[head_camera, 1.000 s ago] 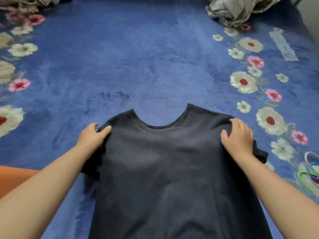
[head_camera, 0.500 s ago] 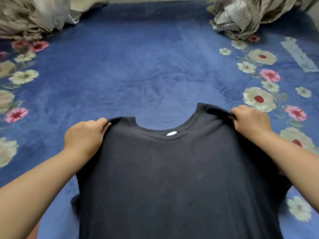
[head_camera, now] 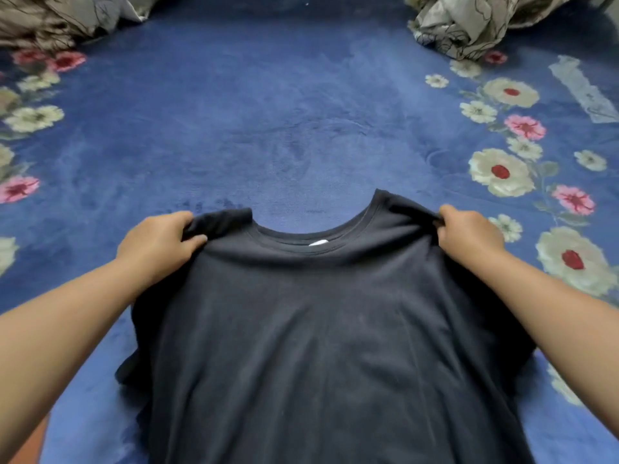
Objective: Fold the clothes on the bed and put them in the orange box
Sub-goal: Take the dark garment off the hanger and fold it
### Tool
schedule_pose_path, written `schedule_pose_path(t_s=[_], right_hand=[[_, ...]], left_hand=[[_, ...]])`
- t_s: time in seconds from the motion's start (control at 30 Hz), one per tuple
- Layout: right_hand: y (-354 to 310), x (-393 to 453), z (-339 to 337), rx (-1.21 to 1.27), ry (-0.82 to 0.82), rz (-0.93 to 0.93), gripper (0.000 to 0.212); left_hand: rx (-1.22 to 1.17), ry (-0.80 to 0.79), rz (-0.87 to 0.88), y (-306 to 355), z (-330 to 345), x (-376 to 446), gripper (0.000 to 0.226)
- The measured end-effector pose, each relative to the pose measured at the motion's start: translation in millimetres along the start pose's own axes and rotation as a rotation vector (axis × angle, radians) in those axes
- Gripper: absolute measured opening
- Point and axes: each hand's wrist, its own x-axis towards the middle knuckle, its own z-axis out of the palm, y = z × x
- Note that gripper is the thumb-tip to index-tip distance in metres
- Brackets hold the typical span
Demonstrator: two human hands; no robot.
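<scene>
Blue plush bedding (head_camera: 301, 112) with flower borders down its left and right sides covers the whole bed and gives a broad flat area for folding, which is likely why the work sits in the near middle of it. Two crumpled grey patterned heaps of fabric (head_camera: 469, 21) lie at the far corners, well apart from the work. On the near centre of the bedding is a dark T-shirt (head_camera: 318, 346), neckline pointing far, its body running off the near edge of view. Its shoulders are drawn outward and look slightly raised, probably to pull the cloth taut and square before a fold. The left hand (head_camera: 157, 246) pinches the left shoulder, thumb on top and fingers curled under the seam. The right hand (head_camera: 469, 232) pinches the right shoulder in a bunched fold. A small white label (head_camera: 318, 243) shows inside the collar. A sliver of orange at the near left corner may be the box, though I cannot tell
</scene>
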Motion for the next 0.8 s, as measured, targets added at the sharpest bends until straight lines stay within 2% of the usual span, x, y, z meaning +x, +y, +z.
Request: schedule_pose_path(t_s=[0.1,0.23,0.37,0.43,0.47,0.53,0.6,0.7,0.8], right_hand=[[-4,-1,-37,0.068,0.083,0.082,0.021],[-3,0,-76,0.026,0.237,0.075,0.020],[-3,19,-107,-0.038,0.376,0.054,0.025],[-10,32,-113,-0.016,0.397,0.061,0.029],[-14,37,-110,0.001,0.382,0.074,0.033],[-19,40,-91,-0.028,0.232,0.090,0.050],[-19,33,-61,-0.063,0.105,0.074,0.059],[-9,2,-8,-0.006,0.099,0.046,0.059],[15,-41,43,0.202,0.232,0.138,0.063]], left_hand=[[-0.106,0.143,0.034,15,-24,-7,0.023],[-0.021,0.282,0.064,25,-53,-3,0.021],[0.082,0.385,0.009,36,-79,20,0.028],[0.129,0.348,-0.072,41,-81,34,0.032],[0.191,0.263,-0.132,41,-78,39,0.038],[0.391,0.008,-0.176,39,-57,43,0.059],[0.430,-0.117,-0.130,38,-26,39,0.064],[0.302,-0.153,-0.084,45,22,14,0.061],[0.173,-0.071,-0.135,40,63,-9,0.060]])
